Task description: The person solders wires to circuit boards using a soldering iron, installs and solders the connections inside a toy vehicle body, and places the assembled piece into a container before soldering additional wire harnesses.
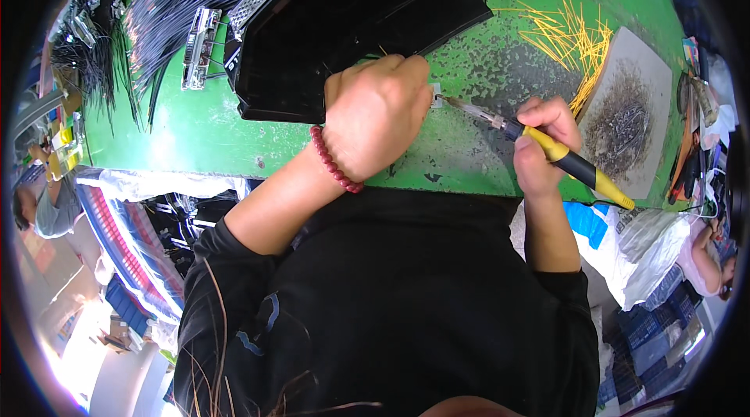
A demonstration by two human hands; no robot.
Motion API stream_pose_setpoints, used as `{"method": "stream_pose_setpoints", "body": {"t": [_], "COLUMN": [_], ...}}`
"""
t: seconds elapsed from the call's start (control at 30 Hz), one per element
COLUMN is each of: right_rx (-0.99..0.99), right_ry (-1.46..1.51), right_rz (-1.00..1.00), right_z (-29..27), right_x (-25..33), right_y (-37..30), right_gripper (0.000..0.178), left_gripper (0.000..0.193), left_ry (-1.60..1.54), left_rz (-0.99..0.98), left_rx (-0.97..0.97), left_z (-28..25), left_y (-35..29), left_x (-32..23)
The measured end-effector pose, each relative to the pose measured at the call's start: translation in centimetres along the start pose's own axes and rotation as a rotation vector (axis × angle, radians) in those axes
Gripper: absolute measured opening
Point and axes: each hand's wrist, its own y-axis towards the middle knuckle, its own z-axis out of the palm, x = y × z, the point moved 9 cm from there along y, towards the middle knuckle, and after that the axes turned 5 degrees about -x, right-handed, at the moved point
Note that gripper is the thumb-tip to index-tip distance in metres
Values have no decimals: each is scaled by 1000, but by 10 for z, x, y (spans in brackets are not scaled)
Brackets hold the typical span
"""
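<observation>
Soldering iron at a small pale piece, work apparently midway

The small pale piece sits just beside the curled fingers of the left hand, on the near side of a hollow black housing. The iron's tip reaches it; whether the two touch is too small to tell. The right hand is clamped around the yellow and black handle. The left hand is bent inward with its fingertips hidden, so I cannot tell whether it grips anything. No finished joint is visible, so this one seems unfinished. The loose yellow wires and the thick spread of dark wires suggest, in my judgement, that plenty of similar work is left.

A shiny metal strip lies left of the housing. On the right, a grey board carries a blackened patch, with tools crowded at the rim. The green tabletop is worn, its paint speckled and darkened near the iron.

White plastic hangs below the near edge. Farther out, one person shows at the left rim and another at the right, among bags and boxes
</observation>
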Motion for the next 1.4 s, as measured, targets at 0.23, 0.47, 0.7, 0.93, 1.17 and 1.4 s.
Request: {"method": "stream_pose_setpoints", "body": {"t": [0.23, 0.47, 0.7, 0.93, 1.17, 1.4], "right_rx": [-46, -46, -25, -19, 9, 9], "right_ry": [25, -42, -31, -33, -31, -74], "right_rz": [-95, -103, -114, -104, -98, -77], "right_z": [-7, -8, -5, -3, -1, 3], "right_x": [7, 7, 8, 9, 7, 8], "right_y": [-3, -5, -6, -3, -2, -1], "right_gripper": [17, 17, 17, 17, 17, 17], "left_gripper": [14, 14, 15, 17, 17, 16], "left_ry": [22, 39, 4, 21, 67, 53], "left_rz": [-12, -17, 16, 57, 93, 107], "left_rx": [53, 56, -43, -72, -71, -84], "left_z": [3, 3, -2, -4, -3, -5], "left_y": [-1, 0, -1, -1, -2, -3], "left_x": [1, -2, -5, -9, -13, -14]}}
